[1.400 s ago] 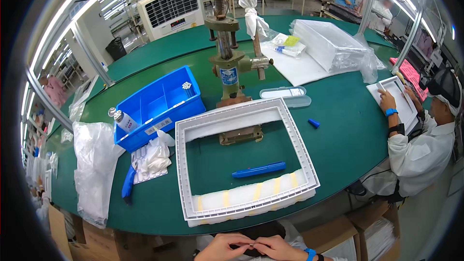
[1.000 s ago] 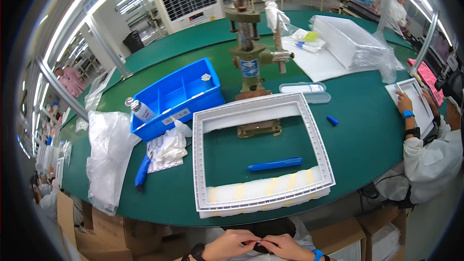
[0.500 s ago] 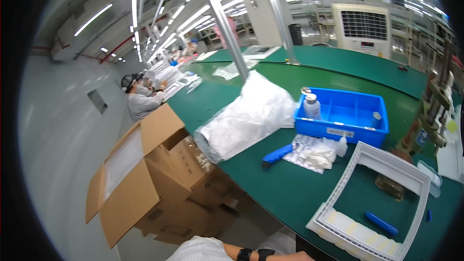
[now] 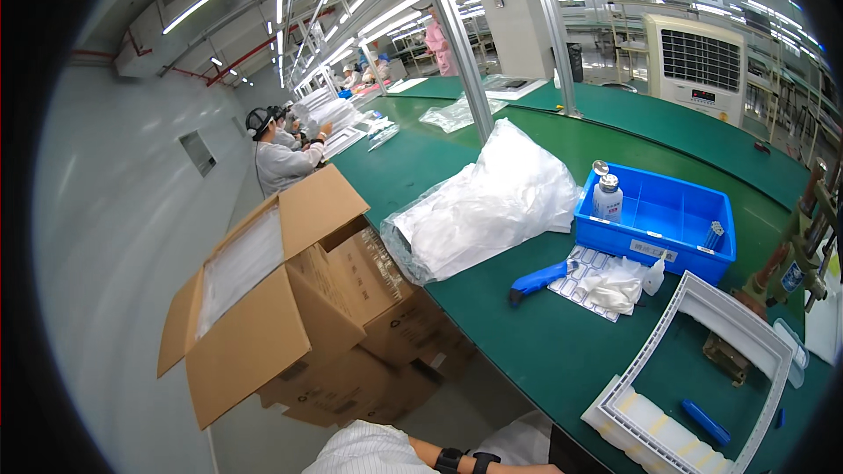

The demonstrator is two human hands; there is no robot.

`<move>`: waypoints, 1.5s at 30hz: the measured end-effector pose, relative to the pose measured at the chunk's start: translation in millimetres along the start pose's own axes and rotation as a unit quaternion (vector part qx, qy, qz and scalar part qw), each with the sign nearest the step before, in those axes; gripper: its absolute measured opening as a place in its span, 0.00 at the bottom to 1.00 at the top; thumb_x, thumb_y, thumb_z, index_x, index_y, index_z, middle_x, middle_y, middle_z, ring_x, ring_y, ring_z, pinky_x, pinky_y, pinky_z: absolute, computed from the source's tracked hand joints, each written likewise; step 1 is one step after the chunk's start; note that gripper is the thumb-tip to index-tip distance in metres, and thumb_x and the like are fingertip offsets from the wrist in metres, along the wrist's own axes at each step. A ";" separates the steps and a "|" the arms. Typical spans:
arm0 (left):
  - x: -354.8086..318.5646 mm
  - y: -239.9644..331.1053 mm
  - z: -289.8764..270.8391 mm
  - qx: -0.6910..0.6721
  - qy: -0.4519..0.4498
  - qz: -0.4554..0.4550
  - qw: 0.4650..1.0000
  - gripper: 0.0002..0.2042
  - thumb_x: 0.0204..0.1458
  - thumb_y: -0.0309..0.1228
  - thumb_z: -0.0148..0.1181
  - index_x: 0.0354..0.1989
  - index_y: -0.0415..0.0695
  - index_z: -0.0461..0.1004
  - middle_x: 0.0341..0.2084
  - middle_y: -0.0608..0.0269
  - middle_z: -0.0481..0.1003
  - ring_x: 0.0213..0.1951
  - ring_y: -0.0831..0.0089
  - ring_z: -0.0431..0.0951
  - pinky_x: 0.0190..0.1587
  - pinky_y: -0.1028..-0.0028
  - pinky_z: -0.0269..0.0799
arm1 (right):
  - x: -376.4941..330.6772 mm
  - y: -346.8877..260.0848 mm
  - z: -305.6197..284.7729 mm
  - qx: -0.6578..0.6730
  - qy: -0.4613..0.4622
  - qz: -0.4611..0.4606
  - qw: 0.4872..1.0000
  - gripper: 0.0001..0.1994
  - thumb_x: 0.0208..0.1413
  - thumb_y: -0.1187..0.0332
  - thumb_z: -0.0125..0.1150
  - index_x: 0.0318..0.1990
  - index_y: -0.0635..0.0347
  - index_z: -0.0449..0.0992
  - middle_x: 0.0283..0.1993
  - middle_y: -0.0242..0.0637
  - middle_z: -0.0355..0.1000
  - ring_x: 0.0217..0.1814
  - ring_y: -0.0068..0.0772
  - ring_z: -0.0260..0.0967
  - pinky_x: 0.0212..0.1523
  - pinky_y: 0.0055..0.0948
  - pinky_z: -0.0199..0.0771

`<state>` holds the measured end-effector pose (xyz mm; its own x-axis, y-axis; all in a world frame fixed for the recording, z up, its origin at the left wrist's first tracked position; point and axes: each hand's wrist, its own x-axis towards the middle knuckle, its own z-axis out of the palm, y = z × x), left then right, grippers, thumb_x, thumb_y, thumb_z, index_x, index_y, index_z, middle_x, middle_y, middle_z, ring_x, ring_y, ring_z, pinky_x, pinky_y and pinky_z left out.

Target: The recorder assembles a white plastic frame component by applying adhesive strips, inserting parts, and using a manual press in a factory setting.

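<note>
My left forearm, in a striped white sleeve (image 4: 364, 449) with black bands (image 4: 450, 460) at the wrist, reaches rightward along the lower edge. Only a sliver of my left hand (image 4: 537, 470) shows there, its fingers cut off. My right hand is out of view. Nearest on the green table (image 4: 500, 342) is a white plastic frame (image 4: 645, 333), with white foam wrap (image 4: 654, 426) along its near side. Inside its opening lies a blue pen-like tool (image 4: 706, 422). Beyond it are a blue-handled cutter (image 4: 537, 281), a printed sheet (image 4: 584, 303) and a crumpled white cloth (image 4: 615, 287).
A blue divided bin (image 4: 654, 254) stands behind, holding a white bottle (image 4: 607, 202). Left of it lies a white plastic-wrapped bundle (image 4: 492, 197). An open cardboard box (image 4: 246, 347) stands left of the table. A metal press (image 4: 790, 254) rises at right. A co-worker (image 4: 285, 162) sits farther along.
The view has shifted, so the table and its things appear farther right and lower. Less of my left hand shows at the lower edge. The things on the table keep their places.
</note>
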<state>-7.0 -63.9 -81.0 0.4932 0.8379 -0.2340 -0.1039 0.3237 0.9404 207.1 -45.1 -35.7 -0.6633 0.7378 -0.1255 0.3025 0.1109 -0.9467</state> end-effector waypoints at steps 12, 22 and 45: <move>-27.2 102.2 -38.8 -0.058 -0.056 -0.105 0.991 0.06 0.54 0.25 0.62 0.38 0.39 0.79 0.32 0.64 0.78 0.34 0.78 0.77 0.36 0.78 0.73 | -8.9 21.4 4.1 0.037 -0.039 0.048 0.997 0.05 0.56 0.75 0.61 0.38 0.66 0.80 0.32 0.46 0.78 0.35 0.34 0.77 0.41 0.31 0.76; 66.8 310.0 -75.5 0.254 0.129 0.064 0.956 0.08 0.55 0.22 0.61 0.41 0.32 0.80 0.33 0.58 0.82 0.34 0.77 0.81 0.41 0.77 0.77 | -1.2 50.4 1.3 0.090 -0.088 -0.008 0.992 0.12 0.61 0.64 0.59 0.41 0.64 0.80 0.36 0.46 0.79 0.37 0.43 0.79 0.38 0.34 0.75; 300.3 285.0 -106.2 0.390 0.153 0.125 0.899 0.08 0.50 0.24 0.62 0.36 0.36 0.84 0.31 0.57 0.83 0.34 0.75 0.82 0.38 0.75 0.76 | -6.7 81.3 -4.2 0.143 -0.086 -0.024 0.986 0.15 0.65 0.59 0.55 0.44 0.62 0.80 0.43 0.45 0.79 0.43 0.43 0.77 0.45 0.35 0.74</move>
<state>19.8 326.6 90.6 0.2659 0.9618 0.0647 0.5182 -0.1992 0.8318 239.0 -38.3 -110.6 -0.7854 0.6103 -0.1039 0.0796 -0.0670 -0.9946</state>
